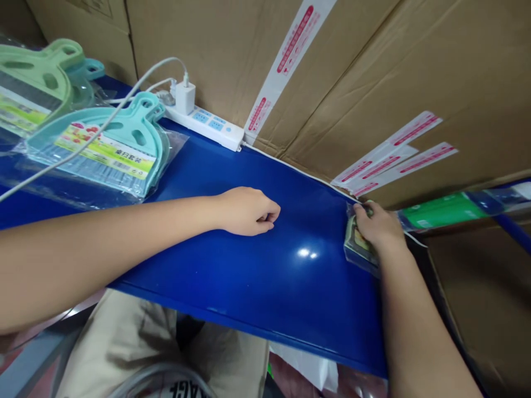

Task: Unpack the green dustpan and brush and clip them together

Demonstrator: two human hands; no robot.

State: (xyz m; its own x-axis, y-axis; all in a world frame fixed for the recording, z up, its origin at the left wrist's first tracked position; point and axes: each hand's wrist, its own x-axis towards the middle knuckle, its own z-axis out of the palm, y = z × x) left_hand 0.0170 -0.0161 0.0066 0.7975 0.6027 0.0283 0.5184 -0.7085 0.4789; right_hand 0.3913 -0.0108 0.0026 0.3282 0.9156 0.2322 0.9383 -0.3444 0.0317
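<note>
On the far left of the blue counter (232, 260) lie bagged dustpans (108, 149), with a white cable (83, 138) trailing across them from the power strip (207, 122) against the cardboard boxes (373, 72). The left hand (246, 211) rests mid-counter, curled into a loose fist and holding nothing that shows. At the right edge the right hand (379, 226) lies closed over a small clear-wrapped packet (359, 247), fingers gripping its top; a green package (443, 211) lies just beyond it. To handle the packet well, I would pinch the contents rather than the slippery film and keep it flat on the counter.
</note>
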